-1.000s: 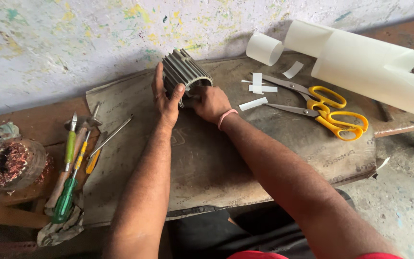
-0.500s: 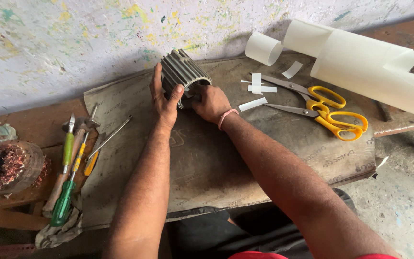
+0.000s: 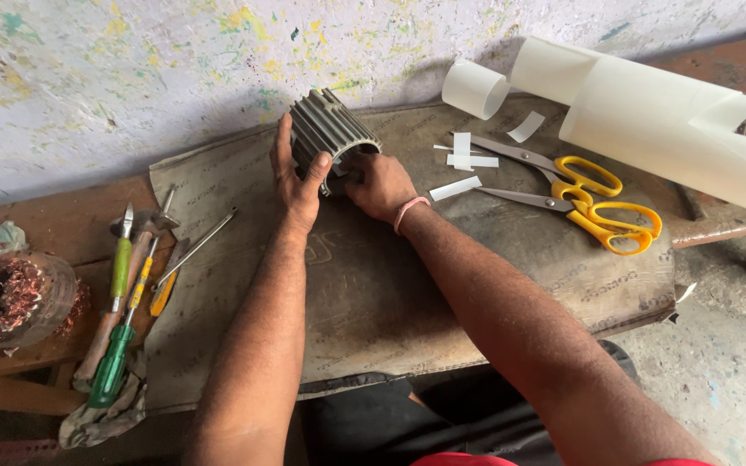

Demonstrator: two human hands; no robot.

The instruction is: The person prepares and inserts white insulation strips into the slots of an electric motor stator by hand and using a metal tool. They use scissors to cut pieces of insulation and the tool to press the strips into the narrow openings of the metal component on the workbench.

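Observation:
A ribbed dark metal cylinder, a motor stator housing [image 3: 328, 129], lies tilted on a worn brown mat [image 3: 373, 285] near the wall. My left hand [image 3: 297, 177] grips its left side, thumb over the open rim. My right hand [image 3: 380, 184] is at the open end, its fingers reaching inside the bore; a pink band circles that wrist. What the fingers touch inside is hidden.
Yellow-handled scissors [image 3: 584, 194] and white paper strips [image 3: 464, 164] lie right of the hands. A big roll of white sheet [image 3: 658, 121] is at the far right. Screwdrivers and rods [image 3: 127, 293] lie left, beside a copper-wound stator [image 3: 6, 298].
Both hands stay on the housing. The view has shifted slightly; the housing and hands hold nearly the same pose.

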